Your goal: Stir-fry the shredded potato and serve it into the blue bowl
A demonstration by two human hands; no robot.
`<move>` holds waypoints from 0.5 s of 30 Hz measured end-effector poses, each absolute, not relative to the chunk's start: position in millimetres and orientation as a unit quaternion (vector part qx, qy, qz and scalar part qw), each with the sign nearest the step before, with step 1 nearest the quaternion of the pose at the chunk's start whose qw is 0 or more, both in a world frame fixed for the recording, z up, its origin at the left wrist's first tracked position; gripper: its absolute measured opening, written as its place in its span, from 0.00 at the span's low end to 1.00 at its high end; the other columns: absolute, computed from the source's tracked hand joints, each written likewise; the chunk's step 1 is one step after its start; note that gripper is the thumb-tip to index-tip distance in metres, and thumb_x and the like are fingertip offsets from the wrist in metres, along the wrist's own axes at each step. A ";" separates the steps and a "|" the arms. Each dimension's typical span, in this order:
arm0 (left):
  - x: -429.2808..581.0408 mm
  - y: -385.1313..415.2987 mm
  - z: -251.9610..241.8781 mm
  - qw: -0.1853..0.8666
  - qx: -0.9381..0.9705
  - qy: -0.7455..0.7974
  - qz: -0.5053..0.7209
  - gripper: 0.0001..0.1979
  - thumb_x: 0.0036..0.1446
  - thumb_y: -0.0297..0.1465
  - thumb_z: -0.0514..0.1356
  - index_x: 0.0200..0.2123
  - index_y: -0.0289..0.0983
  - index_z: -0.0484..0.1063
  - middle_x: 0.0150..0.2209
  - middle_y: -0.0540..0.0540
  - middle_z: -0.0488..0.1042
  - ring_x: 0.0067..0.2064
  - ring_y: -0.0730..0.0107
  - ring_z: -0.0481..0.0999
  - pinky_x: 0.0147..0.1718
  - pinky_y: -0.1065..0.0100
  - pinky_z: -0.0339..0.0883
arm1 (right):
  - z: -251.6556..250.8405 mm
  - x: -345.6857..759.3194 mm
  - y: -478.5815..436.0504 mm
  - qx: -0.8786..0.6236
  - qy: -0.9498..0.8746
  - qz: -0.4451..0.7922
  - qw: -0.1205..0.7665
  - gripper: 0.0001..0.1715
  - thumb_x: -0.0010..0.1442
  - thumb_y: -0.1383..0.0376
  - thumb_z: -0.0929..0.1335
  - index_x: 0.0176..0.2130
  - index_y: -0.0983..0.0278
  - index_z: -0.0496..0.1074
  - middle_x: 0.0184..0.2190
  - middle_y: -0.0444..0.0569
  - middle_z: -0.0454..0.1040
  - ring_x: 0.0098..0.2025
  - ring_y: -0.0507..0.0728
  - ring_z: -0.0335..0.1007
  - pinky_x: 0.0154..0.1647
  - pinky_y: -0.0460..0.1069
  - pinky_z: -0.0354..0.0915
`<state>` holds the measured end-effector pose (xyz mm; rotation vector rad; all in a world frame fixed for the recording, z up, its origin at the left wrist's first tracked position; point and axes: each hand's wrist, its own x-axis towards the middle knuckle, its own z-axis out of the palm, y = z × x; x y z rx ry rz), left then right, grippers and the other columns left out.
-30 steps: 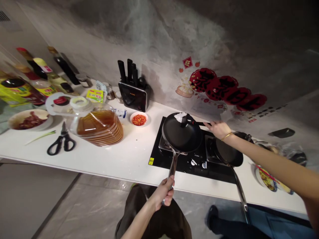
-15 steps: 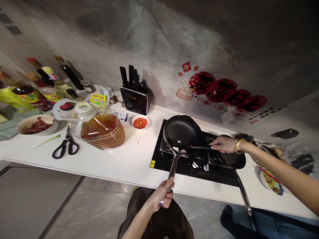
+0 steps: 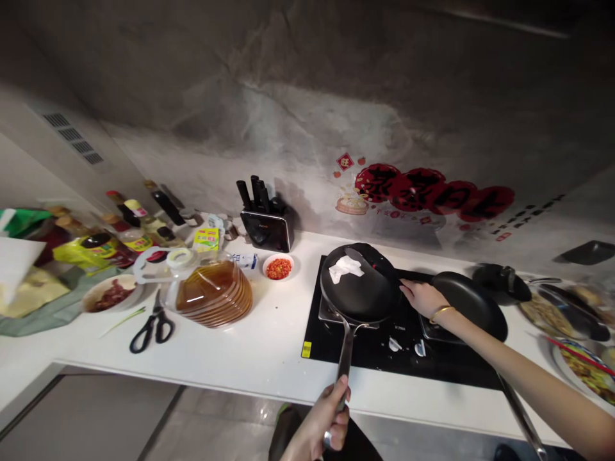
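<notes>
My left hand [image 3: 330,419] is wrapped round the metal handle of a black frying pan [image 3: 362,298], which sits over the left burner. A crumpled white piece, like paper or cloth, [image 3: 346,269] lies inside the pan at its upper left. At the pan's right rim, my right hand [image 3: 423,299], with a gold bracelet at the wrist, is closed on a dark utensil [image 3: 373,264]. That utensil reaches into the pan towards the white piece and is hard to make out against the black surface.
A second pan [image 3: 468,304] is on the right burner, its handle past the counter edge. Left of the stove [image 3: 314,336] are a chili bowl [image 3: 278,267], knife block [image 3: 268,230], large oil jug [image 3: 216,294], scissors [image 3: 152,326] and a meat bowl [image 3: 113,294]. Dishes stand far right.
The white piece has moved from the pan's lower part to its upper left. My right hand and the utensil have moved up relative to the pan. The camera view has shifted.
</notes>
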<state>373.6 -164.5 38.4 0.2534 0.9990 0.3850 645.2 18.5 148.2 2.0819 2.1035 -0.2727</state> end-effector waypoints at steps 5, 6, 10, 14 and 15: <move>373.4 -162.5 35.7 0.851 0.126 0.481 0.170 0.26 0.48 0.60 0.52 0.29 0.42 0.56 0.14 0.60 0.52 0.13 0.82 0.45 0.11 0.78 0.37 | 135.3 619.2 13.3 0.724 0.651 -0.216 0.075 0.22 0.66 0.60 0.53 0.43 0.66 0.71 0.27 0.52 0.76 0.23 0.53 0.72 0.25 0.47 0.66; 373.2 -162.2 35.5 0.851 0.127 0.481 0.171 0.26 0.48 0.60 0.52 0.29 0.42 0.56 0.14 0.60 0.53 0.13 0.82 0.45 0.11 0.78 0.37 | 133.4 613.1 8.6 0.713 0.642 -0.273 0.066 0.22 0.66 0.59 0.52 0.39 0.65 0.70 0.21 0.47 0.73 0.17 0.51 0.67 0.18 0.45 0.62; 371.8 -162.0 35.4 0.857 0.133 0.463 0.183 0.26 0.48 0.59 0.53 0.29 0.42 0.56 0.14 0.60 0.53 0.13 0.83 0.43 0.10 0.78 0.40 | 130.9 606.3 -21.4 0.645 0.529 -0.550 -0.036 0.17 0.64 0.54 0.57 0.34 0.62 0.63 0.15 0.35 0.60 0.08 0.45 0.49 0.07 0.41 0.46; 370.2 -162.0 35.6 0.864 0.143 0.441 0.198 0.25 0.48 0.58 0.54 0.29 0.42 0.56 0.14 0.60 0.53 0.12 0.83 0.44 0.11 0.79 0.41 | 129.0 623.3 -51.3 0.625 0.394 -0.666 -0.106 0.18 0.60 0.50 0.61 0.40 0.62 0.64 0.14 0.34 0.59 0.08 0.43 0.45 0.06 0.39 0.41; 370.1 -162.0 35.5 0.865 0.145 0.436 0.201 0.25 0.48 0.58 0.54 0.29 0.42 0.57 0.14 0.60 0.53 0.12 0.83 0.45 0.11 0.79 0.42 | 128.2 627.3 -57.5 0.622 0.369 -0.681 -0.116 0.19 0.60 0.50 0.61 0.42 0.62 0.65 0.14 0.34 0.58 0.08 0.43 0.44 0.06 0.39 0.41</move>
